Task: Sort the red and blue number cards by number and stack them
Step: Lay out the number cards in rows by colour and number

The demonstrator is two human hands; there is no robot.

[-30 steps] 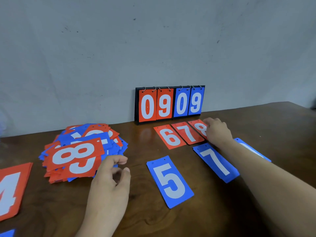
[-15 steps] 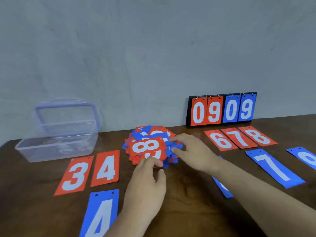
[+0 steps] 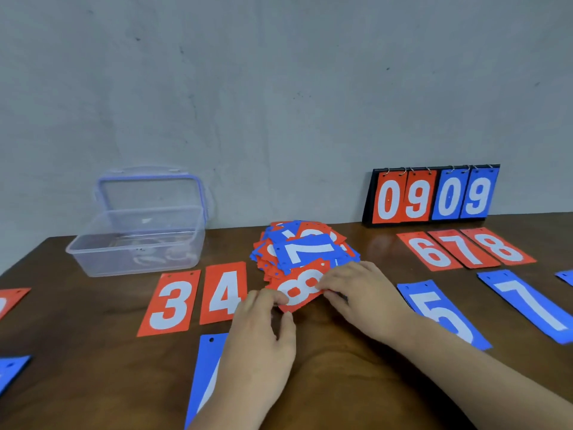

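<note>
Nearest us, our left hand point(image 3: 263, 330) pinches the near corner of the red 8 card point(image 3: 302, 287), which lies crosswise on the mixed pile point(image 3: 305, 246). Our right hand point(image 3: 362, 299) touches its right end; we cannot tell if it grips. The red 8 stack point(image 3: 499, 246) lies far right, nearer that hand. Towards the table's point(image 3: 93, 352) far left corner, the clear box point(image 3: 136, 243) holds something pale and unclear.

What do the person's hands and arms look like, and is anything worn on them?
Both are bare. The left hand and right hand show no gloves, rings or markings, and no watch or band at the wrists. The left forearm and right forearm carry no sleeve within the picture.
</note>
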